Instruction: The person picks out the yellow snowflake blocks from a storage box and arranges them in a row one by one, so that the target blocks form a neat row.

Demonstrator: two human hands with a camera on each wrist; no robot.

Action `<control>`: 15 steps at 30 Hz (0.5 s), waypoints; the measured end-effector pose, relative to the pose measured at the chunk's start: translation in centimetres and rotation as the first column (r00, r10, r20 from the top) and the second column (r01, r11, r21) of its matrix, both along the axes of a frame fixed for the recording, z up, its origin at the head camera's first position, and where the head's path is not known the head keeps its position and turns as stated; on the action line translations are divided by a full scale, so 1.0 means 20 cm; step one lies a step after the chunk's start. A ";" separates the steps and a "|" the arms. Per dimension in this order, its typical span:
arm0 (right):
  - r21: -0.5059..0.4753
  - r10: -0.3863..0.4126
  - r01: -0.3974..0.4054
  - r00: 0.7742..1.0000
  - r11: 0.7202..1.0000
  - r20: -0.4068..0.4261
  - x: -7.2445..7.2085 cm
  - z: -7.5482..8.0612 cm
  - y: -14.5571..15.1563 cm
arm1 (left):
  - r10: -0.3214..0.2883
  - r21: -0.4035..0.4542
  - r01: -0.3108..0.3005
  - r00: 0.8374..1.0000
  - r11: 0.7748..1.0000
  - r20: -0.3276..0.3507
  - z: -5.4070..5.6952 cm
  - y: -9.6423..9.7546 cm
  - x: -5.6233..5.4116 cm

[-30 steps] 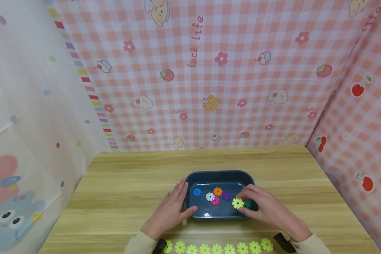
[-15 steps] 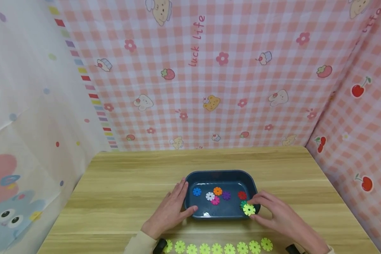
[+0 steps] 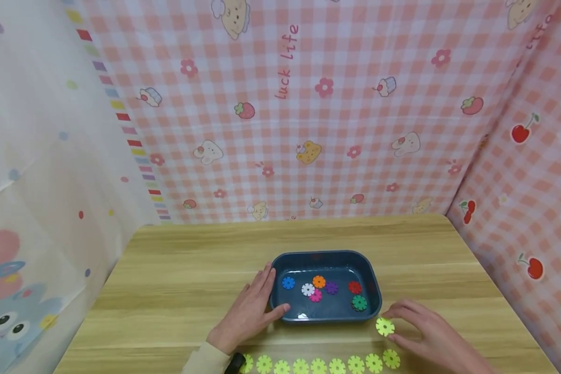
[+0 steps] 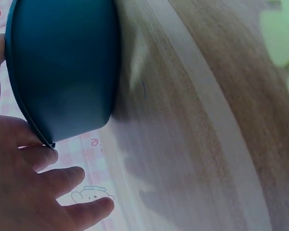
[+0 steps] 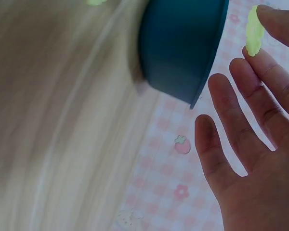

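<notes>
A dark blue tray (image 3: 324, 318) stands on the wooden table with several coloured notched discs in it, among them a blue one (image 3: 288, 283), a red one (image 3: 355, 287) and a green one (image 3: 359, 303). My left hand (image 3: 250, 311) rests against the tray's left end, its fingers straight and its thumb over the front rim. Just off the tray's front right corner, my right hand (image 3: 425, 332) pinches a yellow-green notched disc (image 3: 385, 326) between thumb and index finger. In the right wrist view that disc (image 5: 254, 31) appears edge-on, while the other fingers are spread.
Along the near table edge lies a row of several yellow-green notched discs (image 3: 319, 366), partly cut off by the frame. Wood-grain tabletop (image 3: 191, 270) surrounds the tray. Checked cloth (image 3: 308, 119) hangs behind the table, with more cloth at both sides.
My right hand has carried the yellow-green disc from inside the tray, over its front right corner, to the right and towards me. My left hand has stayed at the tray.
</notes>
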State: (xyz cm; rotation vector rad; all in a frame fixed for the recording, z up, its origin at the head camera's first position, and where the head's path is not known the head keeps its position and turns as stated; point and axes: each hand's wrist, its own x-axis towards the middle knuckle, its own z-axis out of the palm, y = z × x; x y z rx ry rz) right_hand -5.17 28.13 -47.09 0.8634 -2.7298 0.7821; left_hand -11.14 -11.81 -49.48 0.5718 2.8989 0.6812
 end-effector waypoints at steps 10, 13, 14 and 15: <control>0.040 -0.024 0.014 0.964 0.999 0.267 0.04 -0.07 0.14 | 0.006 0.002 -0.006 1.000 1.000 0.021 0.00 0.00 0.00; 0.062 -0.041 0.020 0.928 0.998 0.371 0.04 -0.08 0.18 | 0.000 0.008 0.000 1.000 1.000 0.014 0.00 0.00 0.00; 0.064 -0.040 0.016 0.918 0.998 0.394 0.04 -0.09 0.19 | -0.003 0.011 0.002 1.000 1.000 0.013 0.00 0.00 0.00; 0.062 -0.036 0.012 0.911 0.998 0.410 0.04 -0.10 0.20 | -0.005 0.015 0.005 1.000 1.000 0.011 0.00 0.00 0.00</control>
